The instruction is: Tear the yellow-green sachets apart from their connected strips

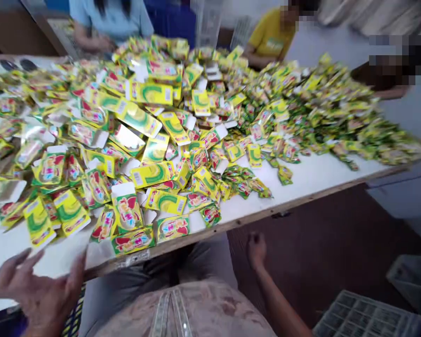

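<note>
My left hand is at the near left edge of the white table, its fingers spread and holding nothing. Just beyond it lie small yellow and green cardboard boxes with watermelon pictures, some with flaps up. My right hand hangs below the table edge, over the floor. Its fingers are curled in, and nothing shows in them. Closest to it on the table is a small wrapped packet, with more green and yellow packets behind.
A large heap of wrapped packets covers the right of the table. Across it sit a person in a blue top, another in a yellow top and a third at right. Plastic crates stand on the floor.
</note>
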Available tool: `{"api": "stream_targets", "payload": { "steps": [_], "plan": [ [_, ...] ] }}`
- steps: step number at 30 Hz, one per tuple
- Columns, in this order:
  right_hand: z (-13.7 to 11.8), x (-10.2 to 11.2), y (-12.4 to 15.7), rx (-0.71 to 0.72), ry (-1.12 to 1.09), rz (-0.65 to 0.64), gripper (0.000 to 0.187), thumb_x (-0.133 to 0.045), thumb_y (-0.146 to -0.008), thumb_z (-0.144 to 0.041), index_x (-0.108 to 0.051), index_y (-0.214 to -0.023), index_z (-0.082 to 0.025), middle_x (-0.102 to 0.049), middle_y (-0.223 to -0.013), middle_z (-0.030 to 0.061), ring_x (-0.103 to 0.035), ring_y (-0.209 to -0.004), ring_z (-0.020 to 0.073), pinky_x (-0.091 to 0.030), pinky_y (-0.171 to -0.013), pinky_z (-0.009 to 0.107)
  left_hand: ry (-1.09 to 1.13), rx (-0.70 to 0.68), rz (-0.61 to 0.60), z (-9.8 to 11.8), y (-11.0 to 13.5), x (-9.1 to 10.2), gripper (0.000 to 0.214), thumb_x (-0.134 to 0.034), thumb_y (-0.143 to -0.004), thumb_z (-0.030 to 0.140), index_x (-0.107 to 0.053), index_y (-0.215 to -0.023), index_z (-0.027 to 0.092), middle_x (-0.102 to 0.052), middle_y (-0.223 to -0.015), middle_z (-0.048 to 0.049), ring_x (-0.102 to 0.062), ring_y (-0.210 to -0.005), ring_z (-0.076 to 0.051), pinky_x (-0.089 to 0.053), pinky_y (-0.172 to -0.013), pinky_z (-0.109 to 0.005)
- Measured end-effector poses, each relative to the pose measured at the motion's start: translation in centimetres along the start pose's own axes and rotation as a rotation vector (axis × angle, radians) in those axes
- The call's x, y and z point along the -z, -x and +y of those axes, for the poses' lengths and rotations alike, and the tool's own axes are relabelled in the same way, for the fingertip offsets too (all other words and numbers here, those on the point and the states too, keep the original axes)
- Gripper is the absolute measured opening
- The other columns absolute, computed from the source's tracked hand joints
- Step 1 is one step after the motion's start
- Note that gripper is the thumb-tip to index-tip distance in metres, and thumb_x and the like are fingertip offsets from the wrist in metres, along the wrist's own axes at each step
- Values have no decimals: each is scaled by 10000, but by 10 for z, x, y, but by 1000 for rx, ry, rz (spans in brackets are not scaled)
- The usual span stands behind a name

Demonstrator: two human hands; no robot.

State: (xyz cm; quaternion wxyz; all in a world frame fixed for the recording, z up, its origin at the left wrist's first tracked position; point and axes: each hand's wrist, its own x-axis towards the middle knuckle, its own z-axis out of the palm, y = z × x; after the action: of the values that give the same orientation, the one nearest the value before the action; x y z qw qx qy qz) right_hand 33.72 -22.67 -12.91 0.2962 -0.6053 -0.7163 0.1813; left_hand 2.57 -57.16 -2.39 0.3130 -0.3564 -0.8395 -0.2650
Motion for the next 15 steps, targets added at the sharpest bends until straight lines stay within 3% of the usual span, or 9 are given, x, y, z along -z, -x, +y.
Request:
{"api": "stream_targets", "payload": {
  "steps": [2,4,6,8,11,15],
  "plan": [
    [-25,23,-17,76,-109,138,333,-395,-891,-407,-570,-893,-125,-610,-809,81,-550,-712,177,-432,-665,303,73,-51,5,35,-11,-8,522,-565,-762,324,-426,-1264,285,-563,-1100,-88,-461,-1138,-316,-375,-940,-538],
    [-65,42,-34,239,-224,209,327,-407,-874,-416,-568,-893,-133,-609,-829,76,-526,-733,170,-398,-703,281,150,-239,-148,74,-28,-16,255,-533,-807,329,-577,-1011,181,-586,-938,-101,-544,-940,-260,-452,-805,-421],
    [-110,48,-46,402,-209,126,337,-353,-899,-380,-559,-947,-117,-598,-863,77,-503,-755,154,-373,-727,266,90,-426,-370,106,-45,-26,238,-496,-829,344,-605,-930,157,-602,-915,-106,-532,-904,-250,-427,-799,-396],
    [-147,42,-51,524,-128,7,285,-425,-871,-329,-569,-967,-103,-581,-910,80,-478,-826,155,-342,-775,271,-7,-498,-518,127,-57,-34,270,-546,-791,387,-619,-894,149,-601,-926,-126,-506,-944,-286,-402,-791,-409],
    [-173,23,-48,572,-87,-75,170,-550,-775,-185,-584,-901,-76,-553,-877,75,-444,-845,155,-321,-776,276,-83,-500,-633,136,-62,-45,289,-600,-745,384,-620,-879,129,-602,-944,-146,-493,-969,-314,-378,-790,-420],
    [-166,12,-41,560,-39,-90,177,-569,-718,-94,-563,-893,-71,-519,-947,101,-413,-915,177,-305,-798,302,0,-473,-722,130,-60,-55,333,-566,-766,330,-575,-1030,126,-615,-998,-147,-509,-1004,-309,-353,-845,-436]
  ]
}}
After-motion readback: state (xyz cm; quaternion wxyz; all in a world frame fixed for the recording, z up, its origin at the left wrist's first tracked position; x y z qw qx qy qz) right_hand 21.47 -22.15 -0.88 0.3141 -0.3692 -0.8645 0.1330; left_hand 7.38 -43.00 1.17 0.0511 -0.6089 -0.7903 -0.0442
